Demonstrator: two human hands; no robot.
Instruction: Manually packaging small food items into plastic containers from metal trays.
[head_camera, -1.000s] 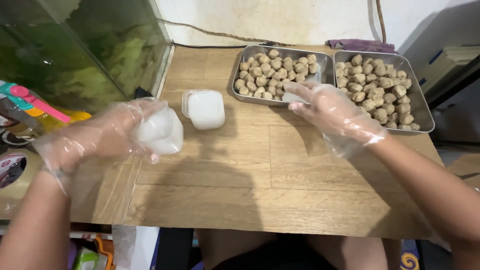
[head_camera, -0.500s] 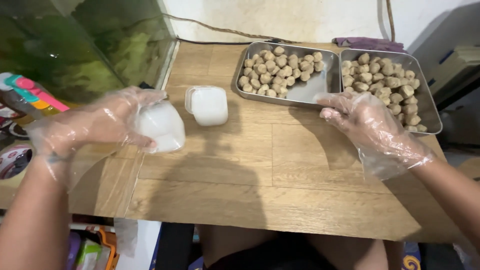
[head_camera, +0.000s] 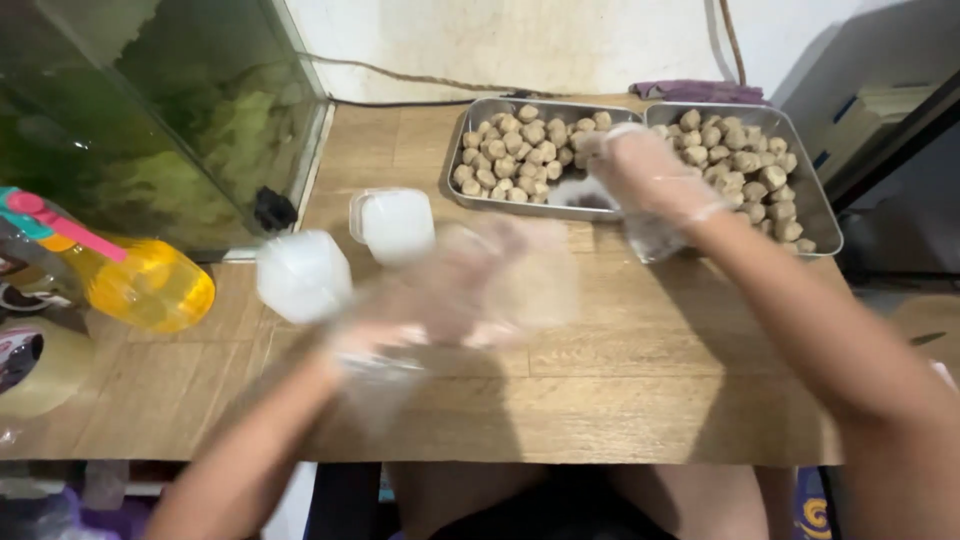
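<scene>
Left hand (head_camera: 470, 285) motion-blurred, fingers indistinct

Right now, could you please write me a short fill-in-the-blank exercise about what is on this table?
1. The meatballs lie in two ___ trays.
2. The right hand wears a clear plastic ___.
3. The bottle at the left is ___ in colour.
4. The small white container stands on a ___ table.

Missing words: metal; glove; yellow; wooden

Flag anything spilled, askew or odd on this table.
Nothing spilled. Both steel trays sit flat, meatballs inside. The two white tubs stand upright on the wood. The gloved left hand is motion-blurred mid-table; the gloved right hand reaches over the trays.
</scene>
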